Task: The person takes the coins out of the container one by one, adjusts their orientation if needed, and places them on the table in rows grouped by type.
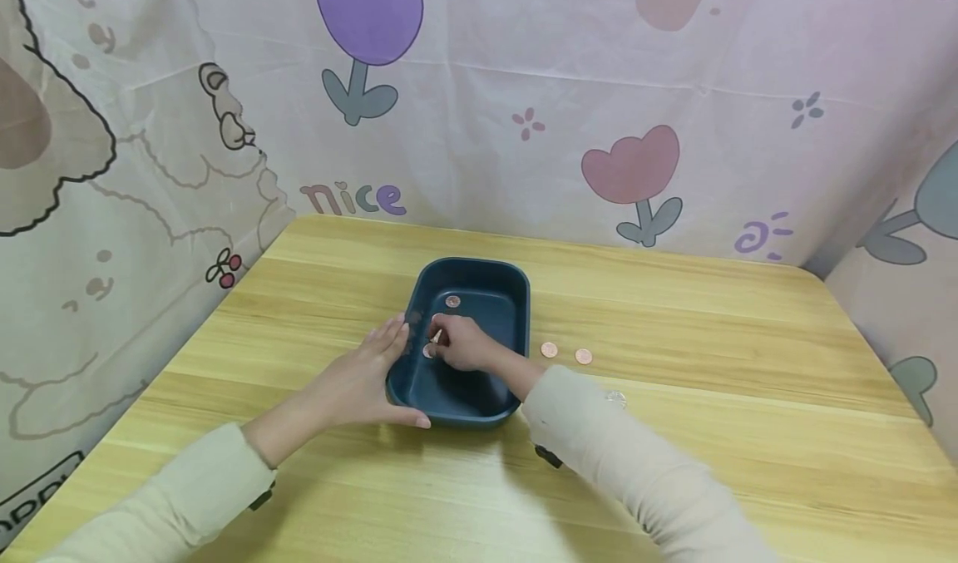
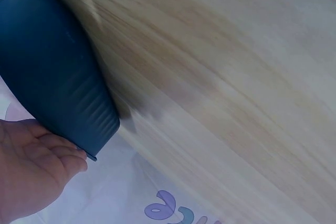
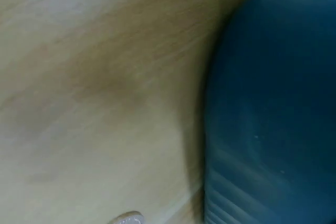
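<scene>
A dark blue rectangular box (image 1: pixel 523 313) with rounded corners stands on the table. My left hand (image 1: pixel 367 380) rests against its left side, fingers straight at the rim and thumb stretched along the near end. In the left wrist view, the left hand (image 2: pixel 39 169) touches the box's edge (image 2: pixel 58 61). My right hand (image 1: pixel 464 344) reaches down inside the box, its fingers bent, thumb and fingertips pinching a small coin mostly hidden by them. Beside those fingertips lies a copper-coloured coin (image 1: pixel 429 351); another copper coin (image 1: pixel 452 301) lies toward the far end.
Two copper coins (image 1: pixel 550 349) (image 1: pixel 583 356) lie on the wooden table (image 1: pixel 711 338) right of the box. A silvery coin (image 1: pixel 617 398) shows just beyond the right sleeve (image 1: pixel 599 430). A printed cloth (image 1: pixel 486 130) hangs behind the table and along its sides.
</scene>
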The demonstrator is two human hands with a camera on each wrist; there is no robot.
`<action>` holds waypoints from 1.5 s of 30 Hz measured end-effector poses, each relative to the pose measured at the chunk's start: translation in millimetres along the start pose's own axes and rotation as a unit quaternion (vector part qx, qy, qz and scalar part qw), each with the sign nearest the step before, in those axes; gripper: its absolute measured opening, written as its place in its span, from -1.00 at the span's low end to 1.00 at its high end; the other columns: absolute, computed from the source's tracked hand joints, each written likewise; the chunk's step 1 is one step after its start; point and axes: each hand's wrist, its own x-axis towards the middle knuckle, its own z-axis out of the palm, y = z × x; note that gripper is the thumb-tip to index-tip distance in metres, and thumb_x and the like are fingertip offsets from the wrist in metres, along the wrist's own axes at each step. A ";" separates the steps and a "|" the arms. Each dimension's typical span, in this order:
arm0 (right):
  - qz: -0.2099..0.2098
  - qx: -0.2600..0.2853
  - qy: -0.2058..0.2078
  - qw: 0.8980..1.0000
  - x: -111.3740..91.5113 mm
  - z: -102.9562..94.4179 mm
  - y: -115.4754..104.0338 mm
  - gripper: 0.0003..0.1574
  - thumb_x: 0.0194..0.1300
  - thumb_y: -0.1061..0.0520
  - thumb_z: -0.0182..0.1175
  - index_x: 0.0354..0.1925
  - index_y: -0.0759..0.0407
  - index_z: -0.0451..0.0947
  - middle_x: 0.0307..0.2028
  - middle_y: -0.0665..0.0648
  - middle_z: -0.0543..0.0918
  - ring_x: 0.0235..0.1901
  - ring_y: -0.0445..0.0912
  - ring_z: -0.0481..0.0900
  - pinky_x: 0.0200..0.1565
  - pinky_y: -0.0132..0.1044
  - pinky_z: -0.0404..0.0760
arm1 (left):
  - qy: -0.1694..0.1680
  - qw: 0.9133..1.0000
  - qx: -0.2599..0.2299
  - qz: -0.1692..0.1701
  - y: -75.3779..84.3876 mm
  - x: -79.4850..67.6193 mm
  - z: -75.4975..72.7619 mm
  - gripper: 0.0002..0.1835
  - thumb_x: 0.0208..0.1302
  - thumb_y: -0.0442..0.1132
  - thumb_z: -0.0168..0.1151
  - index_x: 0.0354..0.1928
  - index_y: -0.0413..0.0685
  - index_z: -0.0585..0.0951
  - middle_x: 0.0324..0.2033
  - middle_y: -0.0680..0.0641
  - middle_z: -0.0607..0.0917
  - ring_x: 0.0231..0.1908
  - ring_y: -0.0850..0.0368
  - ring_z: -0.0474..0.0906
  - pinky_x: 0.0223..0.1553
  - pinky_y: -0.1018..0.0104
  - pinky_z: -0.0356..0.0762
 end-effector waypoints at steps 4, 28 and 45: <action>0.001 -0.020 -0.015 1.000 4.1 3.8 3.7 -0.80 0.29 0.17 0.13 -0.14 0.25 0.52 -0.37 0.14 0.62 -0.39 -0.14 0.53 -0.28 -0.39 0.50 | -0.002 1.000 -0.004 -0.001 0.2 0.2 -0.2 0.32 -0.27 0.50 0.26 0.36 -0.38 0.11 0.40 -0.33 0.06 0.37 -0.32 0.03 0.13 -0.16 0.37; 0.031 -0.134 -0.032 0.990 3.3 7.1 -1.4 -0.91 0.22 0.18 0.20 -0.31 0.19 0.60 -0.41 0.07 0.59 -0.41 -0.16 0.44 -0.33 -0.42 0.46 | 0.005 1.000 -0.008 0.001 -0.2 1.0 0.7 0.33 -0.27 0.49 0.26 0.36 -0.38 0.10 0.39 -0.35 0.07 0.36 -0.32 0.04 0.14 -0.17 0.37; 0.049 0.036 0.041 0.997 -25.7 -10.1 3.9 -0.81 0.25 0.33 0.09 -0.52 0.26 0.47 -0.65 0.09 0.52 -0.72 -0.22 0.49 -0.58 -0.45 0.48 | 0.003 1.000 -0.013 -0.003 1.5 0.4 -0.5 0.34 -0.29 0.49 0.28 0.35 -0.40 0.10 0.39 -0.35 0.05 0.37 -0.30 0.03 0.18 -0.16 0.31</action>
